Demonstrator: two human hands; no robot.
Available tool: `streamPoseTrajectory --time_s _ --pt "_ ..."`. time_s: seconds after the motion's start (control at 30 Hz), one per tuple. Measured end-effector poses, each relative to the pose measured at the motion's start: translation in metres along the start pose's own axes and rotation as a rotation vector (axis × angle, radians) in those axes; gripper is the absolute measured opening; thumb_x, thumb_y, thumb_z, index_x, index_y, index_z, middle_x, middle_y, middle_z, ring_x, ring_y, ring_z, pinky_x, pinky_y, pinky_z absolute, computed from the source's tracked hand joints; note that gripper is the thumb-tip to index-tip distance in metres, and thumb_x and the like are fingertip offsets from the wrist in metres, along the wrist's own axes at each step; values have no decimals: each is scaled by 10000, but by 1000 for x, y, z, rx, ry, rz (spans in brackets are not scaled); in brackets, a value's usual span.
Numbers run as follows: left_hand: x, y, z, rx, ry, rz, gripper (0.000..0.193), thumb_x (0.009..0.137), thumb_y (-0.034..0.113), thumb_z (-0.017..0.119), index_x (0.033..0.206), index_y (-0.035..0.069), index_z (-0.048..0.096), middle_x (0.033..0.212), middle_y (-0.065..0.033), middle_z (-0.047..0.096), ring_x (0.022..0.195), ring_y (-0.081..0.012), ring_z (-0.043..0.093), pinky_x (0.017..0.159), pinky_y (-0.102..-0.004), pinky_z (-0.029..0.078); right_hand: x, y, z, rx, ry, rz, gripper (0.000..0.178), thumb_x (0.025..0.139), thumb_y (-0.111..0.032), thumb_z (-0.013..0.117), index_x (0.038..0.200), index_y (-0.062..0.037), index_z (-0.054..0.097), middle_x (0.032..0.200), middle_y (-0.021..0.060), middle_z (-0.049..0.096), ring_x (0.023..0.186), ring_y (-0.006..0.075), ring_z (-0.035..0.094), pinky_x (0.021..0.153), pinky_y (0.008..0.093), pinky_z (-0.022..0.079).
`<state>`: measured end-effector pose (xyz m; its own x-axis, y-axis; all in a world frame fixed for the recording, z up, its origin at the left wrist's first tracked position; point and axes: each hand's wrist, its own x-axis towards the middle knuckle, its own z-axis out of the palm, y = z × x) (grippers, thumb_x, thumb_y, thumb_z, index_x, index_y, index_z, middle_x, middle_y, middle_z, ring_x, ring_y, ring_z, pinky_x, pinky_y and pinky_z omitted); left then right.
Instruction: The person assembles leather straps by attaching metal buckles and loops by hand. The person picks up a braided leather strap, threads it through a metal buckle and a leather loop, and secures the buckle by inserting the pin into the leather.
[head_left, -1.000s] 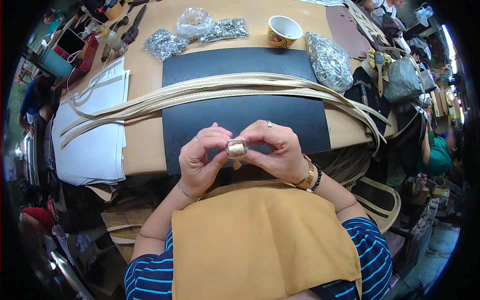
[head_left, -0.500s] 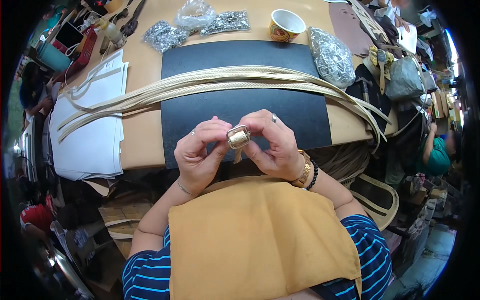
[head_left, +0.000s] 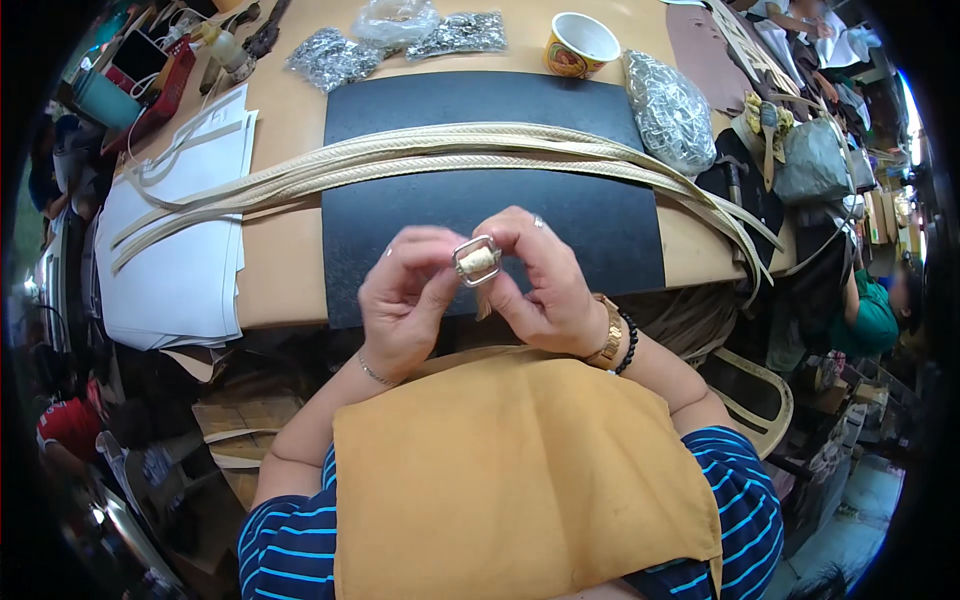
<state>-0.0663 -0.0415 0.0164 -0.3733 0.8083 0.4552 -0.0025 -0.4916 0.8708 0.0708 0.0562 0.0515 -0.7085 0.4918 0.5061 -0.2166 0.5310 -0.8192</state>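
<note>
In front of my apron, a silver metal buckle [head_left: 477,241] is pinched between both hands, its frame slightly tilted. A cream strap end [head_left: 477,261] loops through its middle, and a short tail hangs below. My left hand [head_left: 405,300] is closed, thumb and forefinger at the buckle's left side. On the opposite side, my right hand [head_left: 550,285] grips the frame with thumb and forefinger. Beyond them, several long cream braided straps [head_left: 440,140] lie across a black mat [head_left: 480,205]. The rest of the held strap is mostly hidden under my hands.
White paper sheets [head_left: 165,270] are stacked at the left. Small bags of metal parts [head_left: 335,60] lie at the back, near a paper cup [head_left: 582,45]. A larger bag of buckles [head_left: 668,115] sits beside the mat. A hammer [head_left: 733,175] and brush [head_left: 769,140] lie farther right.
The buckle has tilted and risen slightly between my fingers. My left fingers have shifted and look blurred. Both hands keep their hold.
</note>
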Motion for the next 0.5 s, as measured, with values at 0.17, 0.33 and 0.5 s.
streamPoseTrajectory --time_s 0.17,0.33,0.5 --pt "-3 11 -6 -330 -315 -481 164 1004 135 517 1080 12 594 851 -19 596 778 -83 550 707 -234 454 29 -24 -13 151 16 55 261 919 17 500 1179 1 516 1048 69 560 913 127 548 778 265 462" --pt "-2 42 -57 -366 -273 -537 197 990 193 555 960 8 617 772 -32 608 626 -83 546 550 -220 424 70 -27 -43 778 210 -81 350 1015 -267 446 1256 -19 496 1096 96 543 994 223 538 894 383 438" --pt "-37 116 -135 -80 -131 -554 191 976 172 591 889 9 639 636 10 570 544 -36 498 489 -191 387 106 -39 -153 800 203 -95 223 1009 -203 454 1111 -31 552 1064 81 554 1016 208 530 897 413 412"
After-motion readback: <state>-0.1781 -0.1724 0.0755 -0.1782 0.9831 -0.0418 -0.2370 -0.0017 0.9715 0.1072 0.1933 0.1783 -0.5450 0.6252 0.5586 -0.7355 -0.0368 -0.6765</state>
